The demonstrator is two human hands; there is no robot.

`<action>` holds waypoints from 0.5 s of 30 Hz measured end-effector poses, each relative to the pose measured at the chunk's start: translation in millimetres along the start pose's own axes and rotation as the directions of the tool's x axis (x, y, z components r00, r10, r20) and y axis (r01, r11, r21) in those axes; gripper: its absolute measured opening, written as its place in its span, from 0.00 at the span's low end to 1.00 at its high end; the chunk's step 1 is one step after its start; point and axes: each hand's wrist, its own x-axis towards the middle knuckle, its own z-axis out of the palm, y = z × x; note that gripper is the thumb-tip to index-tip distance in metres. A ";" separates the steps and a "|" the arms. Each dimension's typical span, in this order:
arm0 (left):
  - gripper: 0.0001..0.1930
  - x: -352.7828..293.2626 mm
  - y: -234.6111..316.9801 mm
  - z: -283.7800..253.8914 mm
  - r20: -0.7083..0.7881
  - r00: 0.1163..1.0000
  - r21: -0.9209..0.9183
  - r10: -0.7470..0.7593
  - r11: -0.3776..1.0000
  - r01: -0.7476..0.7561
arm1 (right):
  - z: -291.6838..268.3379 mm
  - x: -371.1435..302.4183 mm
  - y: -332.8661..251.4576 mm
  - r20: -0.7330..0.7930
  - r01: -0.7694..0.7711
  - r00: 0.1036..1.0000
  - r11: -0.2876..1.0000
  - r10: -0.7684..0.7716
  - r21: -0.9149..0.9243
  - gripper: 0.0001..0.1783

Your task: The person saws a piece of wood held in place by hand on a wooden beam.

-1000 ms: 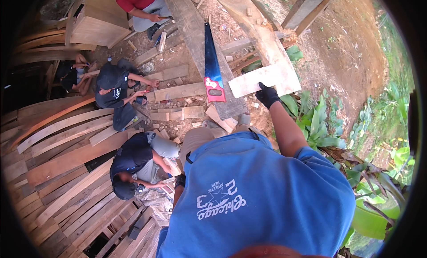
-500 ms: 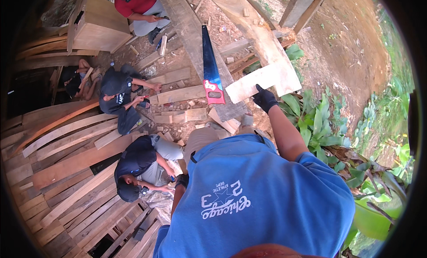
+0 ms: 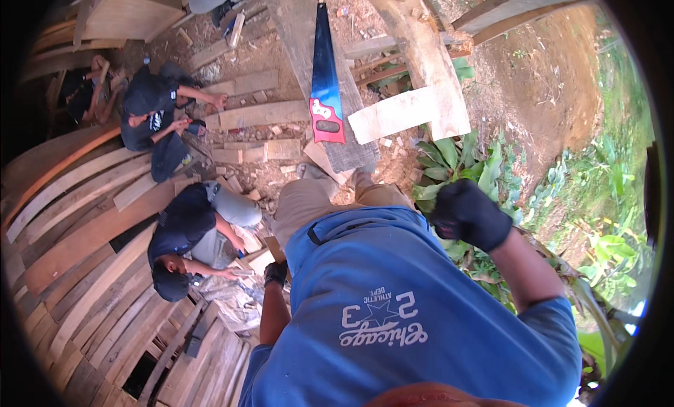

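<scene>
My right hand (image 3: 470, 215), in a dark glove, is raised beside my body over the green plants. Its fingers are curled into a fist, and nothing shows in them. My left hand (image 3: 276, 272), also gloved, is low at my left hip, closed on a short piece of wood (image 3: 274, 248) that sticks out beyond its fingers. In front of me a handsaw (image 3: 326, 70) with a red handle lies on a long grey plank (image 3: 361, 144), blade pointing away. Right of the saw, a pale board (image 3: 393, 115) lies across the end of a wide light plank (image 3: 449, 112).
Two people, one nearer (image 3: 189, 228) and one farther (image 3: 151, 112), work at the left; others sit beyond. Stacked boards (image 3: 84, 259) fill the left side. Wood offcuts (image 3: 267, 151) litter the ground. Leafy plants (image 3: 456, 158) grow at the right. A wooden cabinet (image 3: 133, 14) stands far left.
My right hand has left the pale board and drawn back toward me, closing into a fist. The view has shifted. My left hand still has the piece of wood; the saw remains on the plank.
</scene>
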 end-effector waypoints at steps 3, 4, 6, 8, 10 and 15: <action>0.25 -30.4 -45.6 37.2 0.018 0.998 0.188 0.068 0.980 -0.070 | 6.4 -16.3 -102.7 -0.030 -0.065 0.997 0.997 0.064 -0.042 0.10; 0.21 -43.3 -57.7 59.4 0.023 0.996 0.216 0.081 0.973 -0.084 | -0.5 7.9 -104.8 0.133 0.105 0.988 0.982 -0.084 -0.160 0.08; 0.19 -58.2 -118.8 99.7 0.032 0.996 0.251 0.084 0.964 -0.090 | -26.4 68.7 -63.8 0.158 0.068 0.987 0.977 -0.036 -0.204 0.08; 0.19 -96.9 -46.6 61.6 0.230 0.972 0.392 0.039 0.911 -0.129 | -111.2 254.0 137.0 -0.061 0.072 0.996 0.997 -0.070 0.031 0.12; 0.28 -138.7 -92.0 81.4 0.093 0.996 0.209 0.012 0.978 -0.031 | -128.3 365.5 238.9 -0.138 0.060 0.968 0.730 -0.209 -0.681 0.11; 0.40 -177.6 -111.1 93.0 0.136 0.945 -0.078 -0.299 0.947 0.311 | -86.3 376.5 338.9 0.017 0.189 0.929 0.435 -0.369 -0.880 0.10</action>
